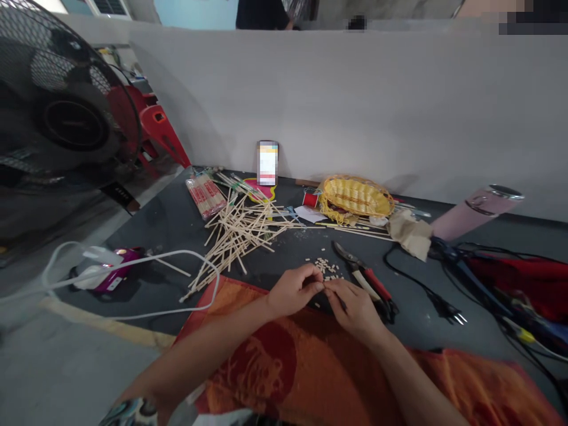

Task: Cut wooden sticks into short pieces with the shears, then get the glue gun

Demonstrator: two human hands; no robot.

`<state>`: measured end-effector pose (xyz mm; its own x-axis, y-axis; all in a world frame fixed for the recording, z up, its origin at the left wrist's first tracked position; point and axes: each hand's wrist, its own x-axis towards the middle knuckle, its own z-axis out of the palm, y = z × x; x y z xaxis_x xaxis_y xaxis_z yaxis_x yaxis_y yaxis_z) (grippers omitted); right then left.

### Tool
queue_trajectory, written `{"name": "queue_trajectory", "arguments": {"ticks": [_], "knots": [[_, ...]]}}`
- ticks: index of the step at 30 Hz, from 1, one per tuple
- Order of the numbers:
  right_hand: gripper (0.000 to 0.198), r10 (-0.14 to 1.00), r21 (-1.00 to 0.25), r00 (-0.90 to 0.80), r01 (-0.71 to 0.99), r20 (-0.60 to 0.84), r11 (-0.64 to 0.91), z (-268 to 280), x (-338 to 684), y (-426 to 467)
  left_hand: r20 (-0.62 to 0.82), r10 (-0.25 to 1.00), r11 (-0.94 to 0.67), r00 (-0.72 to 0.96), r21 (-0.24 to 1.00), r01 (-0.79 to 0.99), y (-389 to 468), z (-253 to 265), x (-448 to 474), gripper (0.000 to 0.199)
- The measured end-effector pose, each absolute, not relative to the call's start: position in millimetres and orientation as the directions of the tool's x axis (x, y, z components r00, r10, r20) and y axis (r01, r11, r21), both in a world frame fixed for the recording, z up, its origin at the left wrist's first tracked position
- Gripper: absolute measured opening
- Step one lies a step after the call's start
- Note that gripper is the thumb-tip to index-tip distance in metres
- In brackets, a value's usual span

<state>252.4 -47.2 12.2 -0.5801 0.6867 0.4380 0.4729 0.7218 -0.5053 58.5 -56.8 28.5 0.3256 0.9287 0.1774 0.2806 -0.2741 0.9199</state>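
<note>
My left hand (296, 290) and my right hand (355, 307) meet fingertip to fingertip above the table's front part. Both are pinched closed, and whatever sits between the fingertips is too small to make out. Just beyond them lies a scatter of short cut wooden pieces (327, 266). To the right of these, pliers-like cutters (366, 278) with red and pale handles rest on the table, near my right hand. A loose heap of thin wooden sticks (244, 228) spreads out to the left. Under my forearms is an orange towel (328, 361).
A yellow woven basket (357, 197), a red thread spool (310, 200) and a phone (267, 163) stand along the white partition (337, 100). On the right are a pink bottle (477, 212) and a plug cord (444, 307). A fan (66, 118) and a white-cabled purple power block (110, 269) occupy the left.
</note>
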Motion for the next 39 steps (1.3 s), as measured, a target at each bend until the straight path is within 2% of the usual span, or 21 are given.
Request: {"name": "queue_trajectory", "arguments": {"ticks": [5, 10, 15, 21, 29, 39], "knots": [[0.017, 0.712, -0.533, -0.561, 0.482, 0.422, 0.696, 11, 250, -48, 0.257, 0.918, -0.358, 0.303, 0.864, 0.353, -59, 21, 58, 0.018], [0.014, 0.728, -0.569, -0.539, 0.467, 0.423, 0.677, 15, 245, -50, 0.349, 0.865, -0.470, 0.360, 0.814, 0.341, -58, 15, 55, 0.020], [0.012, 0.774, -0.576, -0.488, 0.522, 0.404, 0.629, 14, 246, -48, 0.410, 0.847, -0.520, 0.339, 0.774, 0.362, -57, 13, 53, 0.020], [0.011, 0.801, -0.650, -0.516, 0.503, 0.303, 0.570, 15, 248, -50, 0.521, 0.806, -0.591, 0.281, 0.738, 0.325, -58, 15, 53, 0.016], [0.024, 0.793, -0.783, -0.570, 0.384, 0.215, 0.489, 29, 243, -56, 0.539, 0.770, -0.637, 0.340, 0.661, 0.396, -58, 9, 51, 0.016], [0.020, 0.764, -0.774, -0.614, 0.379, 0.199, 0.507, 24, 246, -57, 0.518, 0.777, -0.622, 0.358, 0.718, 0.311, -56, 16, 49, 0.018]]}}
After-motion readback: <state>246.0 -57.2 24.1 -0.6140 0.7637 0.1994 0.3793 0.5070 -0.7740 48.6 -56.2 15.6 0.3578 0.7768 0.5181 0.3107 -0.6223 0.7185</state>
